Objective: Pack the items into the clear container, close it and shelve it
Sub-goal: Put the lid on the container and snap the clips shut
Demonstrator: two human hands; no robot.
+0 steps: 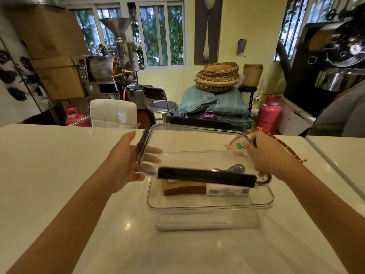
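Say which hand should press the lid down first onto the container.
Probably right. The right hand grips the lid at its lower end, nearest the container rim. The left hand holds the raised end, farther above the rim.

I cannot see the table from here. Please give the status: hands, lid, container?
Left hand and right hand hold the clear lid by its ends, tilted above the container. Box and metal clip inside. Lid not yet seated. Nothing in the way.
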